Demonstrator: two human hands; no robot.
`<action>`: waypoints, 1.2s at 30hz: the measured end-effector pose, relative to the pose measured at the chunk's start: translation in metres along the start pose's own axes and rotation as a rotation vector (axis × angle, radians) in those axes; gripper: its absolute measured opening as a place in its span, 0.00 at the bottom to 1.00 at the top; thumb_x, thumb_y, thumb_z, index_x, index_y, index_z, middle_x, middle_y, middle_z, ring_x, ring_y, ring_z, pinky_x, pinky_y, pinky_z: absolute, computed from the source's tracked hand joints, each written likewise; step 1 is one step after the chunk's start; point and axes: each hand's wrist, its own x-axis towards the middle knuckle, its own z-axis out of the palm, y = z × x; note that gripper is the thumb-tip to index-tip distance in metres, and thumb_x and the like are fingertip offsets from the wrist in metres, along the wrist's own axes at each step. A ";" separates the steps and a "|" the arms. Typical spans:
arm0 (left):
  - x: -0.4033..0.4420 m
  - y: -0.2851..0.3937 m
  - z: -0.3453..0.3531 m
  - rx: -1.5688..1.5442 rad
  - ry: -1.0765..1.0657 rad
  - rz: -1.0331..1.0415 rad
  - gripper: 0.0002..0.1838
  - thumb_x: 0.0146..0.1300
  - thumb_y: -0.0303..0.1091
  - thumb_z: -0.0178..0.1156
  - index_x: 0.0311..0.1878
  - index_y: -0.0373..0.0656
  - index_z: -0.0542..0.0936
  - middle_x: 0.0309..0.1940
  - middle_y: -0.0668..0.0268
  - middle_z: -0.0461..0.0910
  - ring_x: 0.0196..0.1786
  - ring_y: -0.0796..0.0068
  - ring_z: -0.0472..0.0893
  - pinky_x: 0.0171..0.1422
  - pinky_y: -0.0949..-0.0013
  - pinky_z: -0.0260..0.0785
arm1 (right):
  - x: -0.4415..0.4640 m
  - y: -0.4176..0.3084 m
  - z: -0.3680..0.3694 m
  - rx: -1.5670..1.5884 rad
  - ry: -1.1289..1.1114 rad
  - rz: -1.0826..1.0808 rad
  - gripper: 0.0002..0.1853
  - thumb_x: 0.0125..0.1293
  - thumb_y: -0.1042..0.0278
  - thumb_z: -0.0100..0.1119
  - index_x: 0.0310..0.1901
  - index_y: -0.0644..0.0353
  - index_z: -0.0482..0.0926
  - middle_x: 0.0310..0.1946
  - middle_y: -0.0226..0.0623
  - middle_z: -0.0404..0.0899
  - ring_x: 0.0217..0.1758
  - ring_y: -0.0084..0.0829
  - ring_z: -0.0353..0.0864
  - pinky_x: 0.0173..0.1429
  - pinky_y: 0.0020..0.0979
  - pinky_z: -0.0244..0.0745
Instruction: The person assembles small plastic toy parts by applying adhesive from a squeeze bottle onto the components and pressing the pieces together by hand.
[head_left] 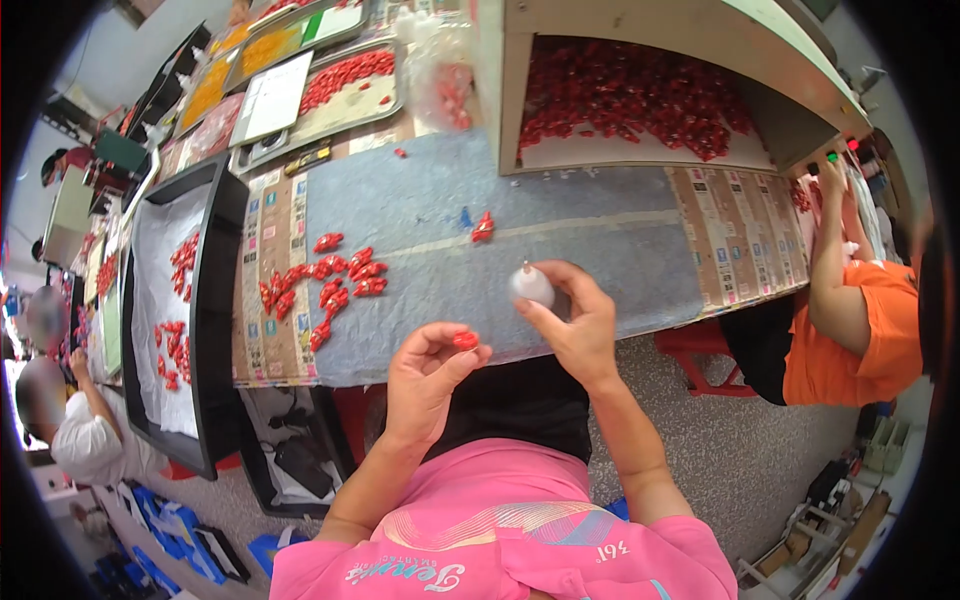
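My left hand (425, 375) pinches a small glossy red piece (466, 341) between thumb and fingertips, above the table's front edge. My right hand (580, 325) is closed round a small white squeeze bottle (532, 287) whose narrow tip points away from me. The two hands are apart, and the bottle does not touch the piece. Several similar red pieces (333, 293) lie loosely grouped on the blue-grey mat (430, 200), left of my hands. Another red piece (483, 228) lies beyond the bottle, beside a small blue mark. The fine shape of the held piece is too small to tell.
A black tray (222, 300) with red pieces on white lining stands at the left. Metal trays (400, 80) hold red and yellow pieces at the back left. An open-fronted box (512, 110) full of red pieces stands at the back right. A person in orange (860, 330) sits right.
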 end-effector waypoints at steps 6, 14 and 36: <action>-0.003 0.000 -0.002 -0.020 -0.041 0.011 0.13 0.59 0.19 0.62 0.47 0.36 0.76 0.43 0.60 0.80 0.46 0.68 0.82 0.54 0.66 0.76 | 0.012 -0.018 -0.006 -0.153 -0.160 -0.065 0.21 0.55 0.79 0.63 0.52 0.64 0.76 0.51 0.36 0.79 0.53 0.26 0.76 0.58 0.27 0.69; -0.005 0.001 0.003 -0.016 -0.089 -0.009 0.12 0.60 0.18 0.61 0.47 0.36 0.76 0.44 0.60 0.80 0.47 0.67 0.82 0.57 0.65 0.75 | 0.106 -0.016 -0.054 -0.650 0.087 -0.502 0.13 0.55 0.79 0.57 0.44 0.62 0.80 0.47 0.42 0.80 0.52 0.44 0.77 0.57 0.37 0.72; -0.006 0.000 0.001 -0.006 -0.120 -0.015 0.12 0.57 0.16 0.62 0.44 0.38 0.75 0.45 0.60 0.79 0.50 0.68 0.81 0.59 0.67 0.73 | -0.005 -0.043 -0.028 0.071 -0.144 0.034 0.04 0.63 0.82 0.56 0.39 0.69 0.78 0.40 0.39 0.77 0.38 0.27 0.82 0.44 0.25 0.77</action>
